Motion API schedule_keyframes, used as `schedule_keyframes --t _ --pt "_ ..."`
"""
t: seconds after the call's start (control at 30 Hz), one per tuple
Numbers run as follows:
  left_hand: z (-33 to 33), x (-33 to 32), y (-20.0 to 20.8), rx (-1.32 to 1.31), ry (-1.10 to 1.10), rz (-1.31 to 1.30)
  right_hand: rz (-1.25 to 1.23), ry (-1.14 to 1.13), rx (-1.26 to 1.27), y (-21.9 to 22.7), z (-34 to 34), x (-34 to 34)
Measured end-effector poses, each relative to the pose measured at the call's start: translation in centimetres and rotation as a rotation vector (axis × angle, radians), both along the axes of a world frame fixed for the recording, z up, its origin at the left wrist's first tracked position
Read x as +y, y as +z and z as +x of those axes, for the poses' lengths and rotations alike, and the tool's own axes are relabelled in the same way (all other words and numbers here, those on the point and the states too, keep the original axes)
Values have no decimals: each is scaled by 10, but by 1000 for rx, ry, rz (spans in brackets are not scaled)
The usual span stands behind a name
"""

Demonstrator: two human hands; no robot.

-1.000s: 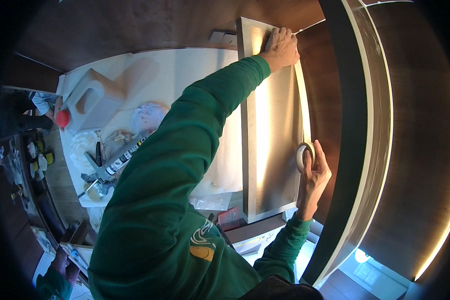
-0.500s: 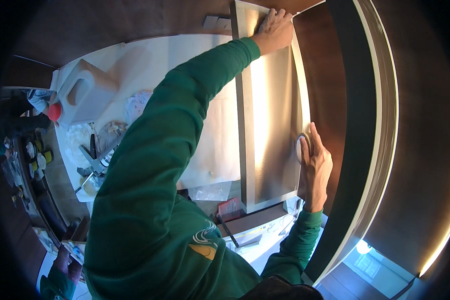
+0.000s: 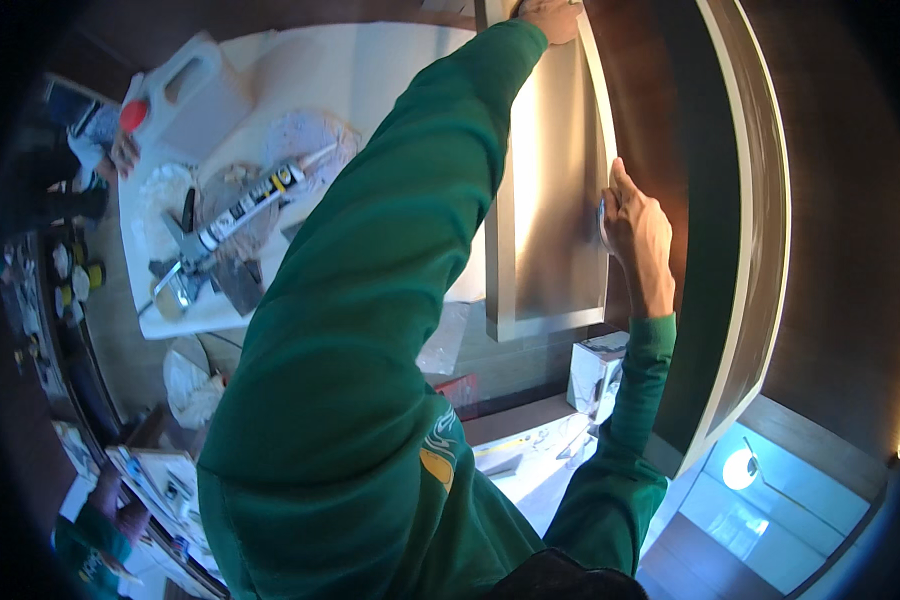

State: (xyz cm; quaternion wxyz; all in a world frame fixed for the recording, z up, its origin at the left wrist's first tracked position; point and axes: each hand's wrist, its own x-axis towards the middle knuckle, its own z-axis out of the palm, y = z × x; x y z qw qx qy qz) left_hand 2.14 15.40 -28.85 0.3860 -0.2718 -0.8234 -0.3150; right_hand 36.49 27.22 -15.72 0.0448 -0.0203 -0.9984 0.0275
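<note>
A long box-like panel (image 3: 560, 190) with a brushed, metallic-looking face stands before me, brightly lit, with a pale frame. Down its right edge runs a narrow pale strip (image 3: 599, 85). My left hand (image 3: 552, 20) is at the panel's far end, cut by the picture's top edge; its fingers look bent and closed, and what they grip is hidden. My right hand (image 3: 642, 235) is closed round a thin roll of tape (image 3: 603, 222), seen nearly edge-on against the panel's right edge. Its index finger points up along the strip.
On a white work surface (image 3: 390, 45) at left lie a caulking gun (image 3: 245, 205) with a cartridge and a white jug (image 3: 195, 100) with a red cap. A dark curved panel with a pale edge (image 3: 745, 200) rises close on my right. Another person's hand (image 3: 123, 153) shows far left.
The view has shifted, so the panel and both hands sit higher in it. My right hand has turned, showing the roll more edge-on. The caulking gun now shows clear of my arm.
</note>
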Motion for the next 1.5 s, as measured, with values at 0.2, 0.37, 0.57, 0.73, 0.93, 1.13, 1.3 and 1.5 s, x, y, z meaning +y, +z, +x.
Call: schedule_keyframes --t 0.2,0.37,0.57,0.73,0.93,1.13,1.3,1.5 --pt "28 7 6 -52 37 -17 118 -154 -340 24 -10 -11" --pt "17 -2 -3 -65 114 -59 259 14 -390 21 -23 -15" --pt "26 2 6 -48 -92 -51 336 -26 -508 16 -33 -3" --pt "24 -5 7 -91 -143 -125 296 -46 -491 15 -35 -2" --pt "13 0 -8 -56 -33 -180 361 -52 -494 18 -32 -6" --pt "1 0 -2 -187 -148 -425 52 -90 -93 21 4 -6" --pt "-6 -2 -19 55 -82 -262 -70 -90 7 57 9 -26" --pt "-14 0 -22 87 -33 -262 -6 -114 -258 73 7 -38"
